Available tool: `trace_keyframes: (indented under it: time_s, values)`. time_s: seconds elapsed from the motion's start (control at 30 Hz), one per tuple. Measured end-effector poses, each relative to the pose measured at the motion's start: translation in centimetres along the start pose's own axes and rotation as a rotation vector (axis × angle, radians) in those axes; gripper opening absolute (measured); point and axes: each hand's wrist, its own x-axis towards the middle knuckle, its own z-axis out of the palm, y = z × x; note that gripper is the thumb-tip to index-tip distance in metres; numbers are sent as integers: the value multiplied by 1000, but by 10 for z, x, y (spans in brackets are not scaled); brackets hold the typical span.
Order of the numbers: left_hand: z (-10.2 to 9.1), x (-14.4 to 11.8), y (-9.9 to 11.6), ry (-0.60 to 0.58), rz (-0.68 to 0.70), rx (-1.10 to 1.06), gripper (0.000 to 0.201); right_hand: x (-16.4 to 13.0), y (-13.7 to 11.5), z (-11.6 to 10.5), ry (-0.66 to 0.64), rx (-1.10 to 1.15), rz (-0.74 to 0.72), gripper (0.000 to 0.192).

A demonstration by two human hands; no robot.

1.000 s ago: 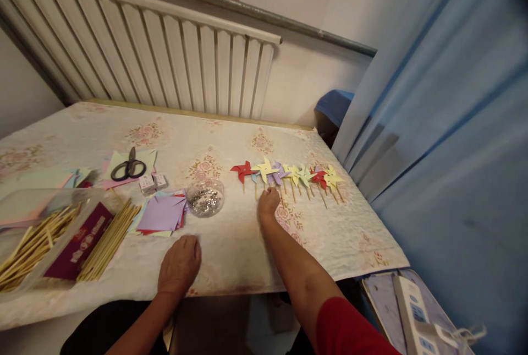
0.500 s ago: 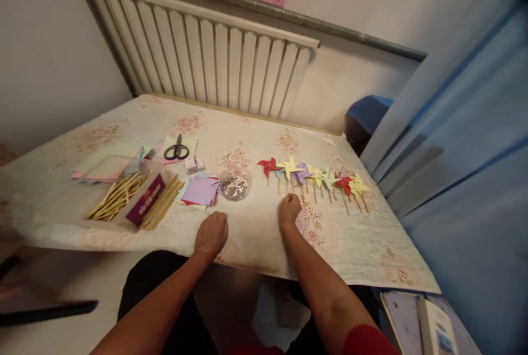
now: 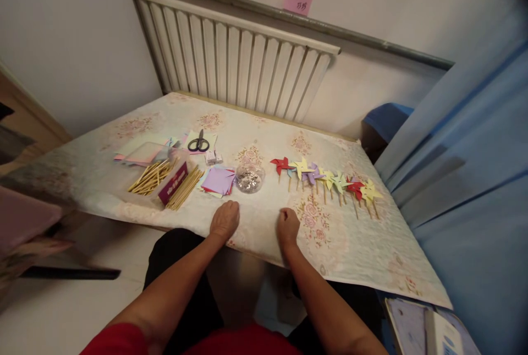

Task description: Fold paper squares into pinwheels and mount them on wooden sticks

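Observation:
My left hand (image 3: pixel 225 219) rests palm down near the front edge of a table (image 3: pixel 350 245) covered with a floral cloth. Close beside it, my right hand (image 3: pixel 287 226) lies on the cloth with fingers curled; neither holds anything. A row of several paper pinwheels on sticks (image 3: pixel 328 180) lies beyond my right hand, red, yellow, purple and green. A clear bowl of shiny bits (image 3: pixel 248 178) and a stack of coloured paper squares (image 3: pixel 218 180) sit beyond my left hand.
Wooden sticks (image 3: pixel 185 189) lie by a dark red packet (image 3: pixel 172 184) and a clear lid at the left. Black scissors (image 3: pixel 199 142) rest on paper farther back. A white radiator (image 3: pixel 235 58) lines the wall. A blue curtain (image 3: pixel 470 179) hangs at the right.
My right hand has drawn back from the pinwheels toward the table's front edge. The view has pulled back and swung left, showing more floor and wall.

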Motion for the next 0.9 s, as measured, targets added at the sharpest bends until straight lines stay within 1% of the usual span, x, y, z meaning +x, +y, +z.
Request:
trace_keyframes:
  time_s: [0.1, 0.2, 0.3, 0.4, 0.5, 0.57, 0.7, 0.8, 0.9]
  values:
    - [2, -1, -3, 7, 2, -34, 25, -15, -10, -2, -58, -60, -100, 25]
    - [4, -2, -6, 39, -7, -66, 22, -18, -16, -3, -92, -182, -125, 24]
    - [0, 2, -11, 114, -30, -81, 17, -16, -21, -4, -137, -299, -139, 20]
    - [-9, 9, -18, 217, -63, -99, 12, -15, -24, -5, -165, -371, -144, 16]
    - [-14, 20, -26, 308, -115, -126, 24, -15, -26, -5, -180, -413, -152, 14]
    - [-14, 27, -32, 337, -150, -147, 32, -16, -27, -5, -187, -433, -155, 13]
    - [-10, 37, -44, 317, -168, -176, 41, -15, -27, -4, -197, -457, -148, 13]
    - [-13, 42, -50, 249, -151, -185, 38, -15, -27, -4, -205, -464, -143, 12]
    - [-19, 45, -51, 156, -170, -172, 31, -15, -27, -4, -209, -466, -141, 12]
